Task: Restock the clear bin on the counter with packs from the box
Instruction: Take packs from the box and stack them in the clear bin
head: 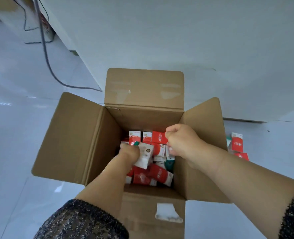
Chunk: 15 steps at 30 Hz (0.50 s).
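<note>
Packs (153, 175): small red-and-white cartons, a few marked with green, lay in a loose jumble low in the box; some stood upright along the far wall, most were tipped and overlapping
Box (108, 135): brown corrugated cardboard, standing on the floor with all four flaps folded out and a torn white patch on the near flap
Left hand (129, 152): reached deep inside, fingers curled round a pale pack (145, 156) that sat tilted above the heap
Right hand (179, 140): clenched at the far right of the box, thumb and fingers apparently pinching the edge of a red pack (159, 137); the fingertips were hidden, so the firmness of the hold could not be told
Step in hand: by the look of it, gathering packs, one per hand
Next move: both packs would need lifting clear of the flaps and carrying to the clear bin, which was not in view
Loose packs (236, 142): a few lay on the floor just beside the right flap
Surroundings: glossy pale floor (22, 118), a dark cable (48, 57) trailing across it, a white panel (177, 40) behind the box
</note>
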{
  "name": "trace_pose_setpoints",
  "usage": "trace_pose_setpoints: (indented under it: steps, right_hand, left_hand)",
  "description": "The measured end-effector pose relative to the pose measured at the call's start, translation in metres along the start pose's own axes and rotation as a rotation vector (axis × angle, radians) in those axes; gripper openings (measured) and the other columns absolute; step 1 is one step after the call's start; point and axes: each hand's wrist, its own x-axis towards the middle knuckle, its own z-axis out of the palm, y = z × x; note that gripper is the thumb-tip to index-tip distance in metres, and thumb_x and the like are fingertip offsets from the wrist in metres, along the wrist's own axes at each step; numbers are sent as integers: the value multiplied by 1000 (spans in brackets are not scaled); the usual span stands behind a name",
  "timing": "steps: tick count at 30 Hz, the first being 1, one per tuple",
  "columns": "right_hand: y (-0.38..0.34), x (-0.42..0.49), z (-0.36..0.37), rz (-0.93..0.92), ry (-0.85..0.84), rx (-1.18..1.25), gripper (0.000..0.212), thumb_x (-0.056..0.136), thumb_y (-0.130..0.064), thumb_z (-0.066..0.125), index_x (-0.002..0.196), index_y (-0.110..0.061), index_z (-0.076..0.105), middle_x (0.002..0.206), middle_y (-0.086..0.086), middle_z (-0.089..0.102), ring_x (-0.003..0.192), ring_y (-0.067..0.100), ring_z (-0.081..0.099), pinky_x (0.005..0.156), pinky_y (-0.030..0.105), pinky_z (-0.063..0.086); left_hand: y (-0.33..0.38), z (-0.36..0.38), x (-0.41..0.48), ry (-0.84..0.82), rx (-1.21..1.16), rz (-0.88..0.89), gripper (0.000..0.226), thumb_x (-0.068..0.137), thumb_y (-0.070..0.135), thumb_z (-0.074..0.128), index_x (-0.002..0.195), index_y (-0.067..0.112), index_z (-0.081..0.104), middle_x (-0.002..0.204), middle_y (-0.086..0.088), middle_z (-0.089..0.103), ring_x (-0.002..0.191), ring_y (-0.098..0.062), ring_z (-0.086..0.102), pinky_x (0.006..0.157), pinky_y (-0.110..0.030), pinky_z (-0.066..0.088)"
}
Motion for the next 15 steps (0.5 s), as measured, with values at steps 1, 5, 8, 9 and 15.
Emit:
trace_pose_setpoints:
  steps: [1, 5, 8, 9, 15]
  right_hand:
    - [-4, -7, -4, -25, 4, -25, 31, 93, -9, 44, 115, 9, 55, 88, 12, 54, 81, 26, 51, 88, 57, 49]
    - [-28, -46, -25, -145, -37, -197, 32, 98, -19, 42, 126, -6, 53, 113, 8, 61, 88, 21, 58, 82, 30, 49]
    - [-61, -85, -41, -271, -53, -331, 34, 100, -22, 41, 132, -17, 48, 106, 0, 58, 91, 15, 60, 84, 28, 48]
    - [-73, -99, -47, -321, -44, -385, 33, 99, -22, 42, 132, -19, 48, 110, 1, 59, 97, 17, 60, 87, 31, 49]
    - [-161, -217, -108, -718, 12, -734, 57, 89, -22, 52, 142, -26, 30, 146, -4, 26, 136, 20, 25, 111, 37, 30]
  left_hand:
    - [2, -11, -5, 29, -55, 40, 32, 98, 11, 42, 128, 4, 47, 126, -16, 54, 112, -32, 55, 85, -31, 44]
    - [9, -59, -42, 57, -150, 121, 21, 97, 20, 39, 100, 17, 59, 115, -15, 62, 96, -29, 59, 77, -35, 48]
    - [31, -92, -96, -6, -259, 137, 23, 96, 21, 42, 100, 18, 65, 87, -9, 64, 65, -20, 57, 45, -19, 38]
    - [41, -104, -121, -44, -277, 151, 24, 96, 20, 43, 104, 15, 65, 74, -5, 63, 54, -15, 54, 39, -14, 30]
    - [101, -171, -264, -164, -339, 313, 24, 100, 21, 42, 111, 6, 56, 59, -5, 55, 29, -7, 47, 29, -9, 24]
